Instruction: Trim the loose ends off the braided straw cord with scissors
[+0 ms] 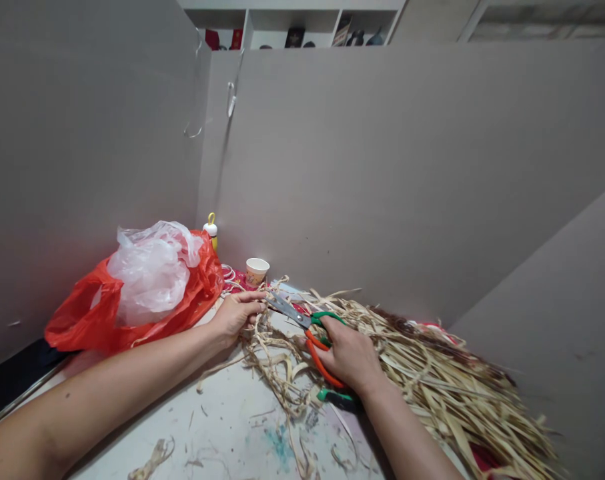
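My right hand [351,352] grips a pair of scissors [289,310] with one green and one orange handle; its blades are a little apart and point left. Close to the blade tips, my left hand [238,315] pinches a twisted strand of dried straw [263,333]. My left fingers partly hide that strand. Below the blades, a tangle of loose, curled straw [285,383] hangs down over the table. Beneath my right hand lies a tool with a green and black handle [338,399], partly covered by my wrist.
A large bundle of dried straw strips [447,393] spreads across the right side. At the left stands a red plastic bag [89,317] with a clear bag [155,270] in it. A paper cup [257,271] and a yellow-topped bottle [211,230] stand by the grey partition [382,180]. Scraps litter the white table [222,420].
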The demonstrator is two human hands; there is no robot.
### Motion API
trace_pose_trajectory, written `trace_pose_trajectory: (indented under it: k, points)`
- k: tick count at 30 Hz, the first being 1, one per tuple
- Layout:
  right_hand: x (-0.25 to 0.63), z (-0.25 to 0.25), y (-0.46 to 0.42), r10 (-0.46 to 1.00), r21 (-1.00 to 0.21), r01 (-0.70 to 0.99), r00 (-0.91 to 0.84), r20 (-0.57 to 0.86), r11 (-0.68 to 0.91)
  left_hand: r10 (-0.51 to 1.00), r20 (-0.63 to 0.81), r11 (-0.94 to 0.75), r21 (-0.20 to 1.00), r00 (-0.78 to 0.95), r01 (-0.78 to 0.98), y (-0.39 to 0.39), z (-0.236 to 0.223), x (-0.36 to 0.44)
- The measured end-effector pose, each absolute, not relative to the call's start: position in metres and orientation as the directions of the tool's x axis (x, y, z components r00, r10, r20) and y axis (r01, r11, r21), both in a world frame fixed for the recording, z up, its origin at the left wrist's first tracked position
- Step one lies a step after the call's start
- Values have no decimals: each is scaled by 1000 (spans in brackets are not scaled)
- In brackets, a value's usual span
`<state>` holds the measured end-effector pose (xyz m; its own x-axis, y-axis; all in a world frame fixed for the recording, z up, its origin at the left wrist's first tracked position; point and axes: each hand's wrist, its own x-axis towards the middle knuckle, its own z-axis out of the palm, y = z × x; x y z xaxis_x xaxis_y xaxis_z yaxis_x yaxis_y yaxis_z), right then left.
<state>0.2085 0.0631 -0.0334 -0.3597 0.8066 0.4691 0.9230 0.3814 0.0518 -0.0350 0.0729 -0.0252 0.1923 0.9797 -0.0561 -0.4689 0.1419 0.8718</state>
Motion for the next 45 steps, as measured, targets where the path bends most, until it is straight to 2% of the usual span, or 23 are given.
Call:
trace_pose_trajectory:
  k: [7,17,25,35,41,45]
  points:
    - [208,-32,63,832,44,942,-315,456,332,982,-65,142,876,180,-460,73,-27,-33]
    - [212,-36,65,798,144,945,-325,508,294,976,-53,150,863,209,-482,73,-28,-34]
    - [211,-36,64,789,172,943,-331,518,283,980,-75,159,859,187,-486,73,-25,-35]
    - [211,-38,67,808,128,948,-314,499,290,980,-85,165,848,177,-504,76,-26,-35]
    - [214,-42,68,839,20,971,-215,500,237,983,-74,148,851,166,-504,76,-23,-36]
    - [212,-38,67,845,-31,957,-240,477,289,985,-66,138,858,161,-495,76,-19,-37]
